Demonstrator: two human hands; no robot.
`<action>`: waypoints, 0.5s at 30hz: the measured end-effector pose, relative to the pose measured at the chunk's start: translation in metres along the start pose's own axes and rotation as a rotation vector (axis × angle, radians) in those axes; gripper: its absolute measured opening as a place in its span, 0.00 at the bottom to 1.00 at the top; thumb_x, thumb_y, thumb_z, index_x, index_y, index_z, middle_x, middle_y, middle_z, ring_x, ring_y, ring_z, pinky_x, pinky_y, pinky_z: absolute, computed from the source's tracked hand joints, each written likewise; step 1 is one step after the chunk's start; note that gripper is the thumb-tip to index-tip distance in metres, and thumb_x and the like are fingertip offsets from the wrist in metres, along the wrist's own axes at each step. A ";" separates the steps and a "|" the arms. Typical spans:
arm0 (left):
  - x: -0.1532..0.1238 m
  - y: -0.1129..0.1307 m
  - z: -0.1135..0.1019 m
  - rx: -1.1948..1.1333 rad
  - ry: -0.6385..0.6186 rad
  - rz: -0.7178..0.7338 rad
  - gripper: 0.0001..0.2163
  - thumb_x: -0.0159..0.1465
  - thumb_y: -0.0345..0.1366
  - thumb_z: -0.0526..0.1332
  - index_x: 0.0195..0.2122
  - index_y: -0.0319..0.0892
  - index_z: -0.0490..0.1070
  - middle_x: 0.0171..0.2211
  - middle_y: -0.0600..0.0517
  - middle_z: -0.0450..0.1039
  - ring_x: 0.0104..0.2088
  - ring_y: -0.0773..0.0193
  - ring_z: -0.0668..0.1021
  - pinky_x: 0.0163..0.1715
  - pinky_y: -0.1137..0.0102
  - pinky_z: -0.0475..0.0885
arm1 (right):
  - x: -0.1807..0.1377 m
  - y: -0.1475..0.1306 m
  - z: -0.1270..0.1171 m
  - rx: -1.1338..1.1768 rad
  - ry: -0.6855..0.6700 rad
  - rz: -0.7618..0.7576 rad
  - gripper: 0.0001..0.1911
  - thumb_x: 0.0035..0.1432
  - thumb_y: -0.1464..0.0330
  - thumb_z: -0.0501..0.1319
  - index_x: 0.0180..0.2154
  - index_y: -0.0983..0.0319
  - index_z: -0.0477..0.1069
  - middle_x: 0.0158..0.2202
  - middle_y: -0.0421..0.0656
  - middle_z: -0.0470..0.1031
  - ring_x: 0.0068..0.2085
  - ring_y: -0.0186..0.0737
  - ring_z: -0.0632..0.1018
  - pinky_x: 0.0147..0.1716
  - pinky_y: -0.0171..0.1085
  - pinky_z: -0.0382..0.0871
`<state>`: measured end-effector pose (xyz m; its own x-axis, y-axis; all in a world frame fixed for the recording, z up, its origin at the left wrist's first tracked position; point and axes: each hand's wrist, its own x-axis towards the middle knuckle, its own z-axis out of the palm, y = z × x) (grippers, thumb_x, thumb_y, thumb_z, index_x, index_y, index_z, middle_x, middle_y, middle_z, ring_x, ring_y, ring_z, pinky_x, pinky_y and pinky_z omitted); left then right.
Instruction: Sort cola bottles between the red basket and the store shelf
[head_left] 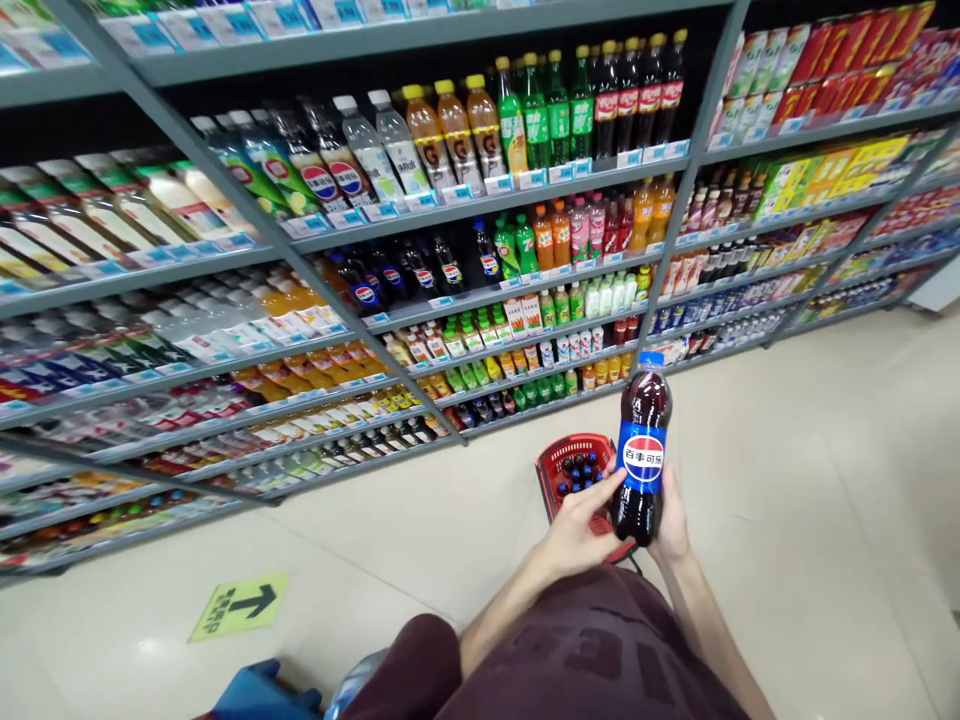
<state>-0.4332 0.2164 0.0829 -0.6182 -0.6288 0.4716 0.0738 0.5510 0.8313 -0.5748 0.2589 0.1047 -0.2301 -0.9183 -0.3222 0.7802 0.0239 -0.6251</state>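
I hold a dark cola bottle with a blue cap and a blue label upright in front of me. My right hand is wrapped round its lower part from behind. My left hand rests against the bottle's left side, fingertips on the label. Below and behind the bottle, a red shopping basket stands on the floor with several more bottles with blue caps inside.
Long grey shelves full of drink bottles run along the left and back. A green floor sticker with an arrow lies on the pale tiles at lower left. Something blue shows at the bottom edge.
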 end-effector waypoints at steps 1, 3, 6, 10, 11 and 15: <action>0.000 0.001 -0.001 -0.003 -0.010 0.001 0.38 0.63 0.33 0.70 0.73 0.45 0.60 0.63 0.42 0.74 0.60 0.48 0.79 0.63 0.55 0.74 | -0.001 -0.001 0.002 -0.001 0.000 0.002 0.40 0.47 0.34 0.68 0.44 0.63 0.80 0.43 0.50 0.82 0.46 0.50 0.84 0.53 0.48 0.81; 0.000 0.003 -0.004 0.006 -0.036 0.007 0.38 0.64 0.34 0.69 0.74 0.45 0.59 0.64 0.41 0.73 0.61 0.48 0.78 0.63 0.55 0.74 | -0.003 -0.002 0.005 -0.001 0.004 -0.010 0.40 0.46 0.34 0.67 0.42 0.63 0.80 0.43 0.50 0.82 0.47 0.51 0.83 0.54 0.49 0.81; -0.003 0.003 -0.008 0.039 -0.073 -0.017 0.39 0.62 0.36 0.71 0.74 0.44 0.60 0.65 0.39 0.71 0.60 0.46 0.79 0.63 0.54 0.74 | -0.003 -0.001 0.007 -0.006 -0.013 -0.054 0.39 0.48 0.34 0.67 0.41 0.63 0.79 0.43 0.50 0.83 0.50 0.52 0.83 0.54 0.48 0.81; -0.009 -0.001 -0.008 0.078 -0.091 -0.068 0.40 0.61 0.34 0.69 0.74 0.43 0.58 0.58 0.41 0.78 0.55 0.49 0.82 0.61 0.53 0.75 | -0.001 0.000 0.004 -0.045 -0.070 -0.071 0.40 0.53 0.34 0.63 0.44 0.64 0.79 0.42 0.51 0.82 0.48 0.50 0.83 0.51 0.47 0.81; -0.011 -0.002 -0.007 0.085 -0.090 -0.070 0.40 0.61 0.32 0.68 0.75 0.43 0.57 0.55 0.43 0.80 0.54 0.50 0.83 0.61 0.53 0.76 | -0.001 0.000 0.004 -0.062 -0.070 -0.081 0.40 0.54 0.34 0.62 0.44 0.65 0.79 0.42 0.51 0.82 0.47 0.49 0.84 0.51 0.47 0.81; -0.013 -0.003 -0.005 0.088 -0.067 -0.037 0.41 0.59 0.28 0.63 0.75 0.44 0.56 0.55 0.43 0.79 0.48 0.56 0.85 0.53 0.60 0.81 | -0.002 -0.001 0.006 -0.118 -0.069 -0.133 0.41 0.54 0.34 0.61 0.42 0.66 0.79 0.40 0.51 0.82 0.48 0.48 0.83 0.50 0.45 0.81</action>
<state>-0.4217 0.2206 0.0757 -0.6705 -0.6131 0.4179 -0.0169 0.5757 0.8175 -0.5720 0.2581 0.1101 -0.2828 -0.9414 -0.1839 0.6713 -0.0573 -0.7390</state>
